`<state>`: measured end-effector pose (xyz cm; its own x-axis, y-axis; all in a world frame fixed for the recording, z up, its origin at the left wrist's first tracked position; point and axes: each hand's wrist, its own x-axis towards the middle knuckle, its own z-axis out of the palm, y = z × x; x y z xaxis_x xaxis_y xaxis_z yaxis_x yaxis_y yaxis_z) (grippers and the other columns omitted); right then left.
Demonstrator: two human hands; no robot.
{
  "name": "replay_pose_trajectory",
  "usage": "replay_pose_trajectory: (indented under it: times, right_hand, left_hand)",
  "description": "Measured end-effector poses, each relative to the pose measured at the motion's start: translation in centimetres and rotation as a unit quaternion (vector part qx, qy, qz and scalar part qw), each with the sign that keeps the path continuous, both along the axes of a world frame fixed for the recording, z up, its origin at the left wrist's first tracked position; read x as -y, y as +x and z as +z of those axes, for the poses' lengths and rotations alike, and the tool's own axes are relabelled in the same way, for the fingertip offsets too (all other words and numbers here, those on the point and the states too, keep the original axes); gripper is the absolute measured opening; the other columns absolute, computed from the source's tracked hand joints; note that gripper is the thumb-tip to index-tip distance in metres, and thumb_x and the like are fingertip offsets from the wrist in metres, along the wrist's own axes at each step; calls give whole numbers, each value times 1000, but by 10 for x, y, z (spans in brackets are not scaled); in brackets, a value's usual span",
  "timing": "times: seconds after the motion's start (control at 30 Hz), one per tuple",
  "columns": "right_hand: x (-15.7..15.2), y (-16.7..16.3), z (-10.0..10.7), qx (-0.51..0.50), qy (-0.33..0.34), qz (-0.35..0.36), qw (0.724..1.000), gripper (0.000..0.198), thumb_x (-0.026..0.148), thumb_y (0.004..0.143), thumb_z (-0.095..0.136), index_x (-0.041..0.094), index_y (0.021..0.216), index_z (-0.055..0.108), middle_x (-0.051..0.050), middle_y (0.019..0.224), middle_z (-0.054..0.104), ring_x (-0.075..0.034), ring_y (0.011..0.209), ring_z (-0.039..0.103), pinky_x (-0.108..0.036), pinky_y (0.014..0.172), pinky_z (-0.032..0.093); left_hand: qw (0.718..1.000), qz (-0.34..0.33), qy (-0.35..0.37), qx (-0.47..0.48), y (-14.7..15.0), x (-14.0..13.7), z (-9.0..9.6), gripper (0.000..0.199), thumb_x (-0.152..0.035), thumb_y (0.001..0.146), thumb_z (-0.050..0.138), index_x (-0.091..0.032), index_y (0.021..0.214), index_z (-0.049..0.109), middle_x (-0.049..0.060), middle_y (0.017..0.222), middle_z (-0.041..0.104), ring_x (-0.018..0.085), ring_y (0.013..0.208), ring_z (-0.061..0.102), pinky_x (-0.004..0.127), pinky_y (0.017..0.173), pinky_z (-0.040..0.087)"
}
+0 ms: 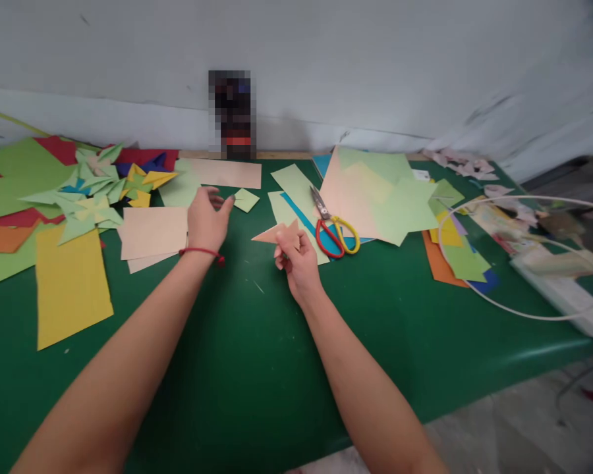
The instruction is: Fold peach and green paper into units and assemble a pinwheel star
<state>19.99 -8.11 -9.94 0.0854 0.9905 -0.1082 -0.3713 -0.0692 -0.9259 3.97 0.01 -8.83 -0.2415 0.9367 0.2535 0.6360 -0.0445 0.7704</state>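
Observation:
My right hand point(299, 260) pinches a folded peach paper piece point(271, 234) with pointed ends, one point aimed left. Its fingers cover part of the folds. My left hand point(207, 220), wearing a red string bracelet, hovers over the table with thumb and fingers apart. Just right of its thumb lies a small light-green paper square point(246, 200); whether the thumb touches it I cannot tell. Beneath and left of that hand are peach paper sheets point(153, 234). Scissors point(333, 227) with one red and one yellow handle rest right of my right hand.
Folded paper pinwheels point(93, 210) pile up at the left, near a yellow sheet point(72, 289). Large pale sheets point(375, 197) lie behind the scissors. A white cable loop point(499, 313) crosses the right side of the green table point(217, 382). A pixelated object point(232, 115) stands against the wall.

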Motion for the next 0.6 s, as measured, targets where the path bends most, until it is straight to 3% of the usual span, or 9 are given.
replay_pose_trajectory:
  times: [0.07,0.17,0.3,0.4,0.47,0.6]
  right_hand:
    - [-1,1,0,10,3,-19,1000,27,39,70,63,23,77,43,5,64,50,-7,51,46,-17,42,37]
    - [-2,2,0,-2,-3,-29,1000,26,38,70,63,23,75,43,3,72,53,-8,63,53,-17,48,42]
    - [0,2,1,-65,20,54,996,23,36,73,61,23,79,42,0,83,60,-13,81,61,-24,64,50]
    - [1,2,3,-80,15,84,993,23,35,74,59,24,87,42,0,81,63,-15,80,63,-28,68,52]
    - [2,2,3,-67,-3,66,996,26,35,74,60,24,90,43,2,76,61,-14,75,64,-25,63,52]
    - [3,2,1,-32,1,51,998,20,36,72,62,21,78,50,5,64,52,-10,64,60,-18,50,46]
  left_hand:
    - [1000,1,-15,-16,6,-24,-4,40,-44,70,63,-14,93,50,11,88,58,26,86,56,41,76,42]
    - [996,-20,-38,-80,12,-47,-12,41,-36,51,78,-18,75,50,13,86,56,35,98,51,47,81,38]
    - [994,-46,-86,-56,11,-55,-15,40,-26,45,80,-19,66,47,7,70,55,34,89,55,45,77,41]
    - [989,-98,-94,62,9,-36,-10,23,-20,60,70,-19,64,48,2,58,53,24,70,59,36,66,46]
    - [968,-130,-107,186,8,-9,-6,11,-25,75,57,-18,69,50,2,59,55,18,58,60,32,59,48]
    - [943,-136,-90,290,1,57,-7,13,-28,77,57,-17,79,54,2,66,61,15,60,62,29,62,52]
